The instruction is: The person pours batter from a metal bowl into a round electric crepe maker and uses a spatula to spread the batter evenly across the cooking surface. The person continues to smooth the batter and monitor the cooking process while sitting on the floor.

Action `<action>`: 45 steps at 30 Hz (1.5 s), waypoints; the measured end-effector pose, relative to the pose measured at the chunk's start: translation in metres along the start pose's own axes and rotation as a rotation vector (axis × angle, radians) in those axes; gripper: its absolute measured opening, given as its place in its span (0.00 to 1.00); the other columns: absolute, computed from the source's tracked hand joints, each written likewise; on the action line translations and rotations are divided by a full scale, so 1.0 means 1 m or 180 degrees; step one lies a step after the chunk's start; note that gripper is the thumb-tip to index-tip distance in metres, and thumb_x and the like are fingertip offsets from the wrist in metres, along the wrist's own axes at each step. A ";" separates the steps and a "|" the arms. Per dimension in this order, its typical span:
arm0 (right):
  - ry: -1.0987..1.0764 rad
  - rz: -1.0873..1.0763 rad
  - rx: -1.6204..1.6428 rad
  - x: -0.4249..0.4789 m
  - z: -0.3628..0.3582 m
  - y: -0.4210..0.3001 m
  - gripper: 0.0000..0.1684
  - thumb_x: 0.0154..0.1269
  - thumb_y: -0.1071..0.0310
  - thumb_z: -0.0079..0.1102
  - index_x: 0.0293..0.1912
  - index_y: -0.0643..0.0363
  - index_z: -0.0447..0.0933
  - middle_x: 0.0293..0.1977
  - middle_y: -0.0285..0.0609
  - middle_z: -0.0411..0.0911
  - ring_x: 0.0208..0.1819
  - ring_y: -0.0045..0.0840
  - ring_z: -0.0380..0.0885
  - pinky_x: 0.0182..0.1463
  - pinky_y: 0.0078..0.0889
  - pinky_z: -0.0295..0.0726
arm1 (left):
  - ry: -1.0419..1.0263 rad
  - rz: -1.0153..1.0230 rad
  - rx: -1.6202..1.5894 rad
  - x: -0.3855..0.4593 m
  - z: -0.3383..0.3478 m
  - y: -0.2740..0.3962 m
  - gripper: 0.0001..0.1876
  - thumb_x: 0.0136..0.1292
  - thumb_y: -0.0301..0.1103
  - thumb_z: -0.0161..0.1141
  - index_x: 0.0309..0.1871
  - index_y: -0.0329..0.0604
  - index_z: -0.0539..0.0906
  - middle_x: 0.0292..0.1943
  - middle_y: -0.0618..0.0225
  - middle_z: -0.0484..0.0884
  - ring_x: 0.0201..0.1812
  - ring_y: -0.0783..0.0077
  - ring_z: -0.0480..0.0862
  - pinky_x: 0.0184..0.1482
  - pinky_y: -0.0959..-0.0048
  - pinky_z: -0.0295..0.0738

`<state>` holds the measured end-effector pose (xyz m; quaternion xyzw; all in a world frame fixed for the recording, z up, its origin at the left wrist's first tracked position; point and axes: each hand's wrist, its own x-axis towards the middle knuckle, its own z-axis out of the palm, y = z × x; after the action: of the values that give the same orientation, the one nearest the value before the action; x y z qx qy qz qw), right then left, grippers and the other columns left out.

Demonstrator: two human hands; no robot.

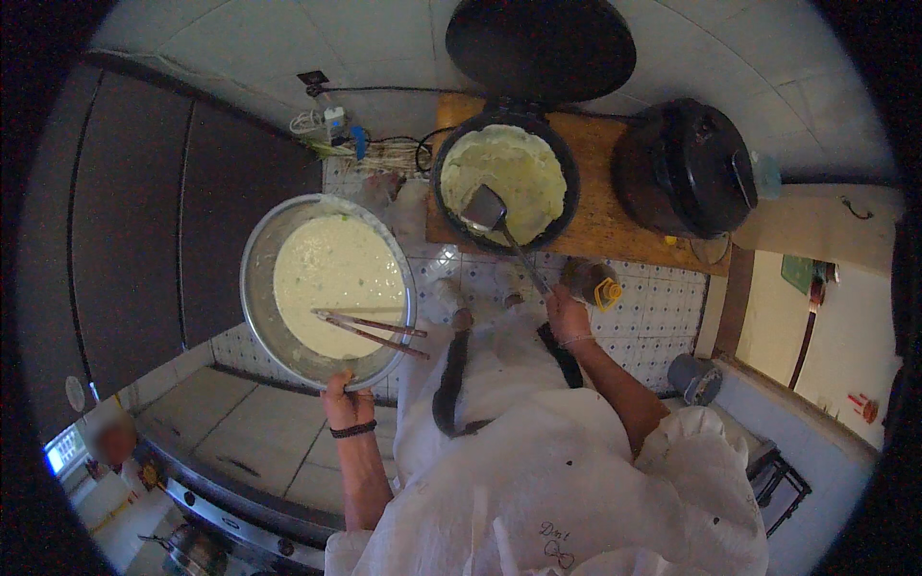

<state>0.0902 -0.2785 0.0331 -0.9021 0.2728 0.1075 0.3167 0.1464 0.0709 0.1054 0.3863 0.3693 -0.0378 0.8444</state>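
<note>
My left hand [348,403] grips the near rim of a wide metal bowl [263,327], held up off to the left of the wooden table. Pale batter with green flecks [335,270] fills much of it. A pair of chopsticks [378,331] leans in the batter, their ends over the right rim. My right hand [569,317] holds a metal spatula [529,263] by its handle. The spatula's blade rests over the near left part of a round electric griddle [569,205]. A layer of pale batter [522,173], uneven at the edge, covers the griddle's plate. Its black lid [540,47] stands raised.
The wooden table [594,151] carries the griddle and a dark electric cooker [681,169] at right. An oil bottle with a yellow cap [594,281] stands near the table's front. Cords and a power plug [335,122] hang behind. Dark cabinet doors [137,201] line the left; a grey bucket [695,378] is at right.
</note>
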 end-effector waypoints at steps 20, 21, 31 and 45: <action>-0.0202 -0.0178 -0.0273 0.023 -0.006 -0.015 0.16 0.55 0.63 0.41 0.42 0.60 0.66 0.30 0.52 0.71 0.33 0.45 0.70 0.36 0.42 0.68 | 0.0256 0.0056 0.0153 -0.004 0.007 -0.002 0.04 0.43 0.24 0.52 0.20 0.41 0.68 0.19 0.70 0.70 0.20 0.76 0.72 0.20 0.82 0.71; -0.0277 -0.0113 -0.0340 0.022 -0.015 -0.016 0.16 0.55 0.63 0.41 0.41 0.61 0.66 0.32 0.52 0.71 0.33 0.45 0.70 0.36 0.42 0.68 | 0.0318 0.0053 0.0166 -0.005 0.011 -0.002 0.04 0.43 0.25 0.52 0.20 0.41 0.68 0.19 0.70 0.70 0.20 0.76 0.72 0.20 0.82 0.70; -0.0192 -0.0207 -0.0822 0.066 -0.009 -0.049 0.13 0.56 0.61 0.41 0.35 0.60 0.67 0.29 0.55 0.71 0.33 0.46 0.70 0.35 0.42 0.67 | 0.0348 -0.0080 0.0068 -0.008 0.015 -0.004 0.08 0.43 0.25 0.50 0.30 0.37 0.68 0.28 0.64 0.72 0.30 0.69 0.74 0.28 0.74 0.72; 0.0074 0.0091 0.0130 0.133 -0.048 -0.056 0.15 0.52 0.62 0.41 0.33 0.63 0.72 0.30 0.55 0.71 0.34 0.45 0.70 0.38 0.37 0.68 | 0.0335 -0.0027 -0.0173 -0.011 0.024 -0.009 0.06 0.43 0.23 0.50 0.28 0.37 0.68 0.27 0.63 0.72 0.26 0.69 0.74 0.27 0.74 0.74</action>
<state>0.2321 -0.3285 0.0501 -0.8927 0.2913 0.0960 0.3302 0.1500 0.0462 0.1173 0.3631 0.4158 -0.0110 0.8338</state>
